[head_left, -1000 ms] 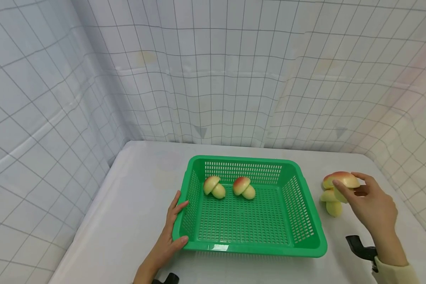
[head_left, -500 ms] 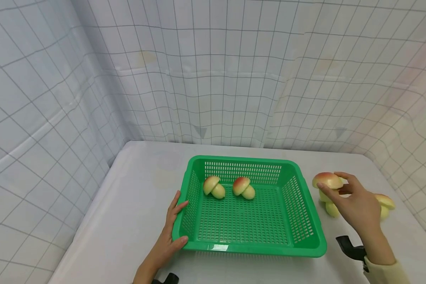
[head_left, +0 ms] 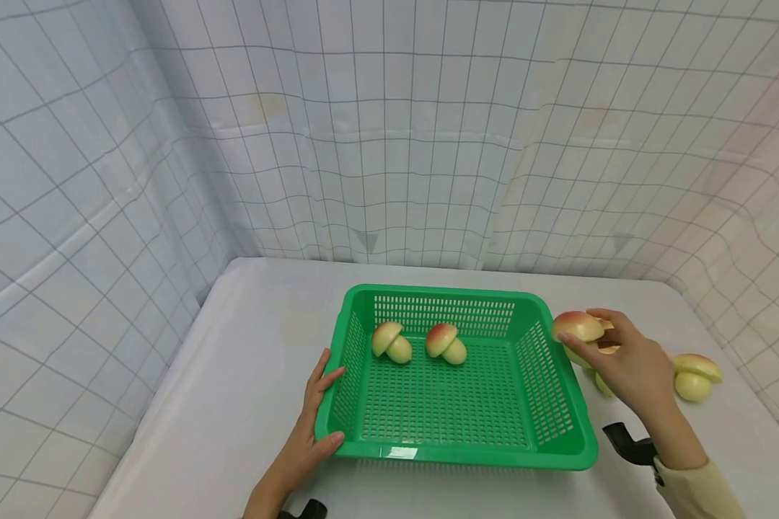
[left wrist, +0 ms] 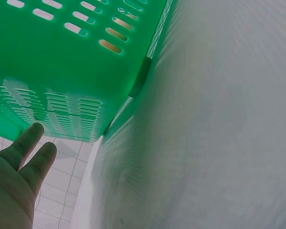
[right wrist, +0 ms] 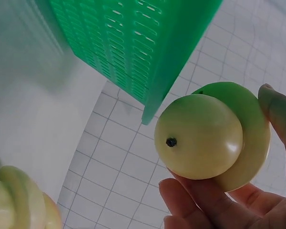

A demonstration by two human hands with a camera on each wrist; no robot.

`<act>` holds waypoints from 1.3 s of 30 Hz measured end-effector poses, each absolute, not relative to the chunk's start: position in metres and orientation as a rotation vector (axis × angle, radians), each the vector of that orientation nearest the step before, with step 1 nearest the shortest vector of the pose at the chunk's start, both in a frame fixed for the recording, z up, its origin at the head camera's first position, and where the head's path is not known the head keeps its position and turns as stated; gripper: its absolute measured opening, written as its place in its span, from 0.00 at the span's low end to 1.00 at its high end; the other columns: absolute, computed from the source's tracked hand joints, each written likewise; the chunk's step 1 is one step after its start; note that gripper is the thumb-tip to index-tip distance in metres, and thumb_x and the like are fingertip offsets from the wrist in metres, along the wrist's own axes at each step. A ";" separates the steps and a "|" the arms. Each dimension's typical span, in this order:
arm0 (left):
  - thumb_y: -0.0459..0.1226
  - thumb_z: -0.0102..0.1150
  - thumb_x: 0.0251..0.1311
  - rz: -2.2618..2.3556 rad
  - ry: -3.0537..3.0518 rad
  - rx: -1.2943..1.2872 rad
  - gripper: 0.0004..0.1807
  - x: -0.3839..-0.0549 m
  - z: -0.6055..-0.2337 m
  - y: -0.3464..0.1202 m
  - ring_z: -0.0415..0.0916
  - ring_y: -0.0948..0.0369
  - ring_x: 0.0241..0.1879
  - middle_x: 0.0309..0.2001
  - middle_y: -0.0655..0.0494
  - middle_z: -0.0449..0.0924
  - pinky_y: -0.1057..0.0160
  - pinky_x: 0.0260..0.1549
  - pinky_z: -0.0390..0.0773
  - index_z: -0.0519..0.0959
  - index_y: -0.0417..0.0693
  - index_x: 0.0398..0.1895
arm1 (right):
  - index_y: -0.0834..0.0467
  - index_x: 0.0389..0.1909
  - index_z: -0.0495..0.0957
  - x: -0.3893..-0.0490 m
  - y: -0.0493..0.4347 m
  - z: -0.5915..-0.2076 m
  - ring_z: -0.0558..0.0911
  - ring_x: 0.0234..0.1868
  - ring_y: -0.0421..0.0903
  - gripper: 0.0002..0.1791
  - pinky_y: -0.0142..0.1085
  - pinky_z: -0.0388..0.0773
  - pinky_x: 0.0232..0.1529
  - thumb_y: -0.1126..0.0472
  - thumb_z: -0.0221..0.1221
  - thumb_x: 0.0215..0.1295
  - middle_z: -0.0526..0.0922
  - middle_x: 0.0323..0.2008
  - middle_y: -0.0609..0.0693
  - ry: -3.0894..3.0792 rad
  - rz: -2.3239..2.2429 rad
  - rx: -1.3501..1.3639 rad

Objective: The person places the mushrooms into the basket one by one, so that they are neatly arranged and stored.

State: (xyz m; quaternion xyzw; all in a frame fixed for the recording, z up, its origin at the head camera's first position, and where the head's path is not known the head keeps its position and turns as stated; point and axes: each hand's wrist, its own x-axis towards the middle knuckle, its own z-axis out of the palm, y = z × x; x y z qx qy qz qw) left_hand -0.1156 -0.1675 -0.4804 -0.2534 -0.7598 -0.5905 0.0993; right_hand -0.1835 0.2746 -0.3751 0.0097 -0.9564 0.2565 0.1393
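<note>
Ideally, the mushroom (head_left: 575, 326), pinched in the right hand (head_left: 635, 366) near the right end of the basket (head_left: 467, 459), should be carried high, with the basket steadied by the spread left hand (head_left: 304, 441).

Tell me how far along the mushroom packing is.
Seemingly done: a paler mushroom and a redder mushroom lie inside the green basket. In hand: the right hand pinches a third mushroom by the basket's right rim, while the left hand touches the basket's left side. Apparently left: on the table, a fourth mushroom in plain view and a fifth mushroom mostly hidden behind the right hand.
</note>
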 end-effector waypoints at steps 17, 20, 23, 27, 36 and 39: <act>0.37 0.53 0.55 -1.721 -2.245 -0.756 0.41 -0.116 -0.481 -0.168 0.30 0.50 0.72 0.75 0.48 0.29 0.27 0.51 0.43 0.51 0.40 0.72 | 0.54 0.55 0.71 -0.205 0.263 -0.361 0.79 0.34 0.50 0.32 0.40 0.66 0.29 0.38 0.62 0.56 0.85 0.32 0.50 -2.823 0.850 0.229; 0.37 0.53 0.55 -1.723 -2.254 -0.749 0.41 -0.116 -0.481 -0.168 0.30 0.50 0.72 0.75 0.49 0.29 0.27 0.51 0.44 0.51 0.40 0.72 | 0.52 0.56 0.71 -0.211 0.261 -0.358 0.79 0.36 0.49 0.32 0.40 0.67 0.32 0.37 0.62 0.56 0.85 0.32 0.49 -2.853 0.895 0.250; 0.36 0.53 0.54 -1.727 -2.260 -0.742 0.41 -0.116 -0.480 -0.168 0.30 0.50 0.72 0.75 0.50 0.29 0.27 0.51 0.43 0.51 0.41 0.72 | 0.52 0.56 0.70 -0.216 0.258 -0.356 0.78 0.36 0.49 0.33 0.41 0.67 0.32 0.37 0.62 0.56 0.85 0.32 0.48 -2.890 0.923 0.279; 0.36 0.53 0.54 -1.733 -2.263 -0.734 0.41 -0.115 -0.480 -0.168 0.30 0.51 0.72 0.75 0.51 0.29 0.27 0.51 0.43 0.51 0.41 0.72 | 0.53 0.55 0.70 -0.225 0.253 -0.355 0.77 0.33 0.48 0.34 0.41 0.68 0.31 0.36 0.61 0.55 0.84 0.31 0.48 -2.943 0.942 0.325; 0.35 0.53 0.54 -1.739 -2.256 -0.736 0.41 -0.115 -0.480 -0.168 0.29 0.51 0.72 0.75 0.51 0.30 0.27 0.51 0.42 0.51 0.42 0.72 | 0.55 0.52 0.70 -0.243 0.239 -0.349 0.75 0.27 0.46 0.34 0.39 0.66 0.26 0.36 0.63 0.53 0.83 0.27 0.46 -3.016 0.949 0.450; 0.36 0.53 0.54 -1.740 -2.260 -0.733 0.41 -0.116 -0.480 -0.168 0.29 0.51 0.72 0.75 0.51 0.29 0.27 0.51 0.42 0.51 0.43 0.72 | 0.54 0.52 0.71 -0.250 0.235 -0.348 0.74 0.26 0.46 0.34 0.39 0.66 0.25 0.35 0.64 0.52 0.83 0.26 0.45 -3.045 0.958 0.471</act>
